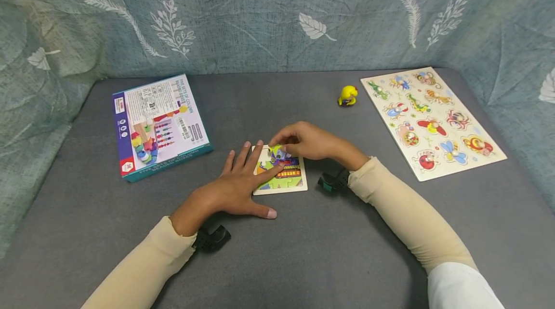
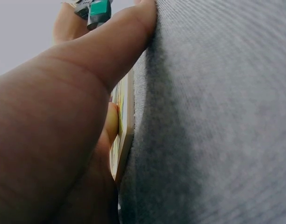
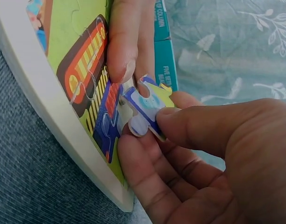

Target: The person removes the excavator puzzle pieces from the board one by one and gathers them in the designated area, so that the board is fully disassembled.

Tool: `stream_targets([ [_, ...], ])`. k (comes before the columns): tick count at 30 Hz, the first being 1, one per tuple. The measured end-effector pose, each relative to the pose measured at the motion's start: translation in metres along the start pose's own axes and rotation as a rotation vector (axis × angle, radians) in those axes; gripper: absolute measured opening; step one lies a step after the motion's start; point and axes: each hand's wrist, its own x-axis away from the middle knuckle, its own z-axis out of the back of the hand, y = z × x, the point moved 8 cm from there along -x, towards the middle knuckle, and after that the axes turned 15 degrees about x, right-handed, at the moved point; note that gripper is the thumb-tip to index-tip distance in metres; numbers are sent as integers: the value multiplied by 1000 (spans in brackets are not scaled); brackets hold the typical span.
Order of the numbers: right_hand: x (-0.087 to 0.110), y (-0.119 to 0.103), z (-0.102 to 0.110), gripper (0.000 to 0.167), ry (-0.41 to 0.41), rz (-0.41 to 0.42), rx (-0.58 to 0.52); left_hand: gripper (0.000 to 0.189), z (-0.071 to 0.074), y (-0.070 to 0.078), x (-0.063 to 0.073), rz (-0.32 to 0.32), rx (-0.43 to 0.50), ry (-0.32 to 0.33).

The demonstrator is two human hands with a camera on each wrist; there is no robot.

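A small jigsaw puzzle (image 1: pixel 284 183) in a pale wooden frame lies on the grey table, its picture green, purple and orange. My left hand (image 1: pixel 238 186) is spread over the puzzle's left side, fingers straight, with the index fingertip on the picture and the thumb on the table. Between thumb and fingers, my right hand (image 1: pixel 305 141) pinches a puzzle piece (image 3: pixel 145 109) patterned in blue, white and green. That piece is tilted over a gap in the upper part of the puzzle, close by a left fingertip. In the left wrist view, the puzzle's edge (image 2: pixel 126 126) shows behind the thumb.
A teal and white bead-game box (image 1: pixel 162 126) lies at the left. Toward the back stands a small yellow toy duck (image 1: pixel 348 96). On the right is a large wooden insect puzzle board (image 1: pixel 431 121). Patterned blue-green cloth (image 1: pixel 260 20) hangs behind the table.
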Motion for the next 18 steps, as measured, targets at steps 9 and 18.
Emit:
stream_targets([
  [9,0,2,3,21,-9,-17,-37,101,1,-2,1,8,10,2],
  [18,7,6,16,23,21,-36,-35,102,1,-1,0,10,-6,15],
])
